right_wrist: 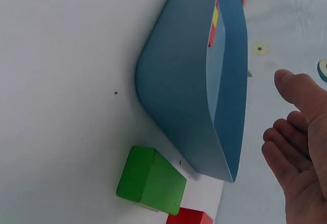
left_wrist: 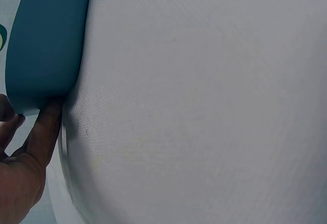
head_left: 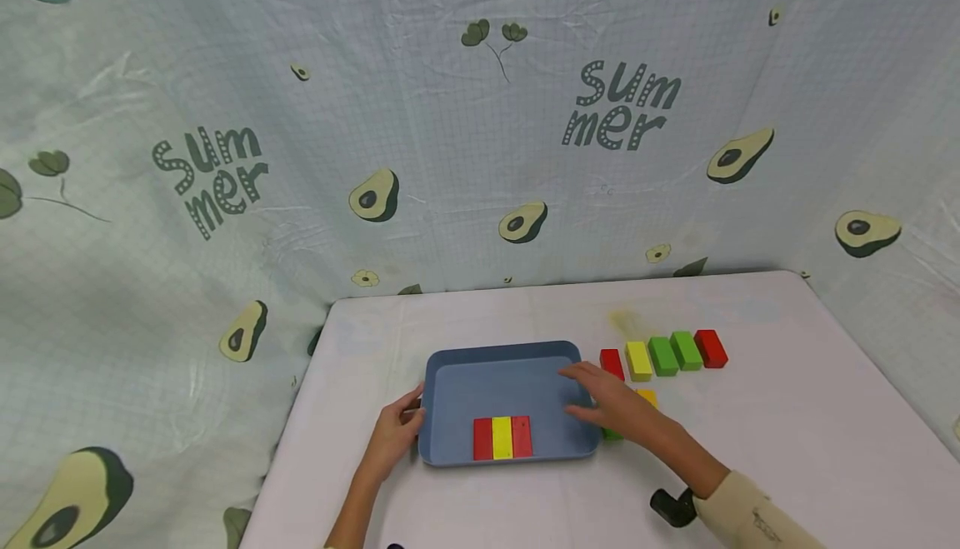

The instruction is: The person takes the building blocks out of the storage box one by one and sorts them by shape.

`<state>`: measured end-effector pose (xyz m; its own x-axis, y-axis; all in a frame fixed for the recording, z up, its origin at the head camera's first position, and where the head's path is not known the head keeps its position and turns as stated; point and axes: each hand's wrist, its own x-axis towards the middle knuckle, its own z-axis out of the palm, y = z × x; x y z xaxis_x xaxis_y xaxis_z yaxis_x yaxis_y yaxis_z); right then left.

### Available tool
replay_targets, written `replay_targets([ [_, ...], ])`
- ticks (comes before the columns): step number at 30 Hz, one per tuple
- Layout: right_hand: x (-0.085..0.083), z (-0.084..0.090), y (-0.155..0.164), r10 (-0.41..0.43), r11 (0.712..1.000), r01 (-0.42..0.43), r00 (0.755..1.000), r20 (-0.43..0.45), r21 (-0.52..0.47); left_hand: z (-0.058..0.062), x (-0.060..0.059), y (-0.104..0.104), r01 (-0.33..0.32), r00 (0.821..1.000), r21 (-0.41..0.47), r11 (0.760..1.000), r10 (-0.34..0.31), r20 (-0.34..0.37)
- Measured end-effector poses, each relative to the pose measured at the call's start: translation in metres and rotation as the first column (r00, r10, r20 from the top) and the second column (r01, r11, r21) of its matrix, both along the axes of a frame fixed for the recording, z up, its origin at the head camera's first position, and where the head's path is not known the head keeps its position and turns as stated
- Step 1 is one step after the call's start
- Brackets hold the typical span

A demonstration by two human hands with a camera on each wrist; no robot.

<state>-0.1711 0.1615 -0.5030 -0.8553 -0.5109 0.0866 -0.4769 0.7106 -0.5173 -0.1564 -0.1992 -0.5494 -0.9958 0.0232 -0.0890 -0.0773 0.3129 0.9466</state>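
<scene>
My left hand [head_left: 392,436] touches the outside of a blue tray [head_left: 450,399] at its left end. In the left wrist view its fingers [left_wrist: 43,132] rest against the tray's outer wall [left_wrist: 48,45]. Inside the tray, along the near side, lie a red block [head_left: 483,439], a yellow block [head_left: 502,438] and a second red block [head_left: 521,436], side by side. Over the tray's right end hovers my right hand [head_left: 618,403], thumb and fingers spread apart, holding nothing. Beneath that hand, a green block [head_left: 612,434] and a yellow block [head_left: 647,397] are partly hidden.
Right of the tray stands a row of blocks: red [head_left: 612,363], yellow [head_left: 638,361], two green [head_left: 663,356], and red [head_left: 711,349] at the end. The white-covered table [head_left: 780,416] meets a patterned cloth [head_left: 450,116] behind. A black object [head_left: 672,507] sits by my right sleeve.
</scene>
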Motion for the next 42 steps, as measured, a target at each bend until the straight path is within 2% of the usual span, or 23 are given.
replay_targets([
  [13, -0.003, -0.012, -0.015, 0.030, 1.000, -0.030, 0.999, 0.039, 0.005, 0.002, 0.000, 0.000, 0.000, 1.000, 0.004, 1.000, 0.000, -0.007],
  [21, -0.001, -0.020, -0.031, 0.035, 0.999, -0.037, 0.995, 0.094, 0.026, 0.002, 0.000, 0.001, -0.005, 1.000, 0.012, 1.000, 0.005, 0.000],
  [42, 0.005, -0.036, -0.055, 0.128, 0.988, -0.135, 0.987, 0.093, 0.078, 0.000, 0.000, 0.000, -0.006, 1.000, -0.004, 1.000, 0.006, -0.006],
])
